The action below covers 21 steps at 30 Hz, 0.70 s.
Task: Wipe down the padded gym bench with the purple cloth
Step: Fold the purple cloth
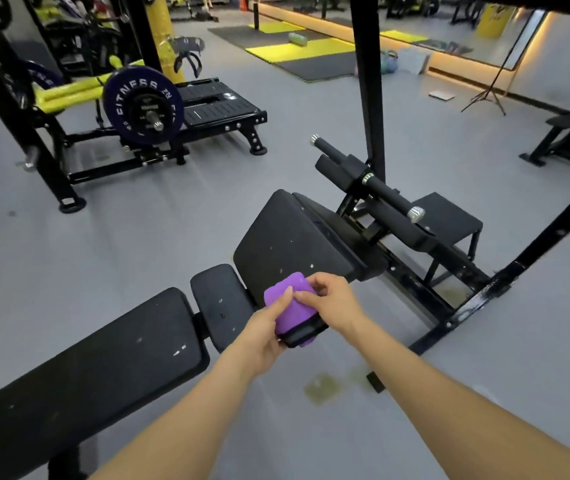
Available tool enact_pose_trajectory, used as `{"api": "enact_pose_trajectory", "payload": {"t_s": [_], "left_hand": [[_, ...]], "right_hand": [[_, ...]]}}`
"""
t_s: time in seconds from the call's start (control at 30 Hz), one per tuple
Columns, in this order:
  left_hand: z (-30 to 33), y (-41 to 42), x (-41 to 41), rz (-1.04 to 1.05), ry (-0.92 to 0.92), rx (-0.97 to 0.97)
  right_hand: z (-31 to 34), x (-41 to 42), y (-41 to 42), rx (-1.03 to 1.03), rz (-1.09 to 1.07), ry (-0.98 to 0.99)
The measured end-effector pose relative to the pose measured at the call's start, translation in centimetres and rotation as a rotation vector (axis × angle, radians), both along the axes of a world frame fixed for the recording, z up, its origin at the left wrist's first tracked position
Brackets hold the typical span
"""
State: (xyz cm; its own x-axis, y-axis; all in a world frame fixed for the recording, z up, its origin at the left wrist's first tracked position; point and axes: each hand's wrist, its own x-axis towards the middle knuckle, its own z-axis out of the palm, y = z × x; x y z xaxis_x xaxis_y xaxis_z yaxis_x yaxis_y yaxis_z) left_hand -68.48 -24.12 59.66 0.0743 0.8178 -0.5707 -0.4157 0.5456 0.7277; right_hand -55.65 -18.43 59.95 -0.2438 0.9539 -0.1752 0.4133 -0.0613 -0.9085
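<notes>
The padded gym bench is black, with a long back pad (103, 362) at lower left, a small middle pad (221, 303) and an angled seat pad (290, 237) beyond it. I hold the folded purple cloth (292, 306) in both hands just over the near edge of the seat pad. My left hand (266, 337) grips it from below with the thumb on top. My right hand (332, 299) pinches its right edge. A flat black thing (306, 334) sits under the cloth in my left hand; what it is cannot be told.
A black machine frame with roller handles (366, 178) and an upright post (370, 98) stands behind the seat pad. A plate-loaded machine with a blue weight plate (143, 109) is at far left. Yellow and black mats (304, 50) lie at the back. A tripod (487, 95) stands right.
</notes>
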Motion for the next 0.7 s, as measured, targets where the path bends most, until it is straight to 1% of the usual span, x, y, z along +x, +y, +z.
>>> {"api": "enact_pose_trajectory", "payload": {"t_s": [0.07,0.1,0.13,0.2,0.27,0.33,0.4,0.47,0.53,0.6,0.7], "left_hand": [[0.2,1.9,-1.7,0.007,-0.010,-0.028],[0.3,2.8,-2.9,0.006,-0.014,-0.044],[0.3,3.8,-4.2,-0.005,-0.026,-0.058],[0.1,5.6,-6.3,-0.032,-0.057,-0.064],[0.1,7.6,-7.9,-0.059,-0.047,-0.051],[-0.1,9.9,-9.1,-0.062,-0.057,-0.068],[-0.6,12.0,-9.8,-0.102,-0.059,-0.084],[-1.3,13.9,-9.9,-0.144,-0.043,-0.090],[-2.1,16.0,-9.5,-0.185,0.022,-0.054],[-3.0,18.7,-9.3,-0.211,0.152,-0.023],[-5.7,22.4,-10.4,-0.209,0.401,0.002]], "right_hand": [[-0.2,-1.7,1.5,-0.009,-0.118,-0.093],[-0.2,-2.7,2.0,-0.060,-0.166,-0.108],[0.0,-3.8,2.6,-0.147,-0.194,-0.071],[-0.1,-5.9,3.5,-0.364,-0.166,0.134],[-0.3,-7.5,4.4,-0.520,-0.115,0.352],[-0.5,-8.6,5.5,-0.592,-0.149,0.539],[-1.2,-9.0,6.8,-0.579,-0.220,0.609],[-2.1,-8.8,8.4,-0.511,-0.270,0.526],[-3.0,-8.3,10.7,-0.436,-0.332,0.379],[-3.9,-7.7,13.6,-0.370,-0.371,0.227],[-5.7,-7.0,18.3,-0.285,-0.373,0.019]]}}
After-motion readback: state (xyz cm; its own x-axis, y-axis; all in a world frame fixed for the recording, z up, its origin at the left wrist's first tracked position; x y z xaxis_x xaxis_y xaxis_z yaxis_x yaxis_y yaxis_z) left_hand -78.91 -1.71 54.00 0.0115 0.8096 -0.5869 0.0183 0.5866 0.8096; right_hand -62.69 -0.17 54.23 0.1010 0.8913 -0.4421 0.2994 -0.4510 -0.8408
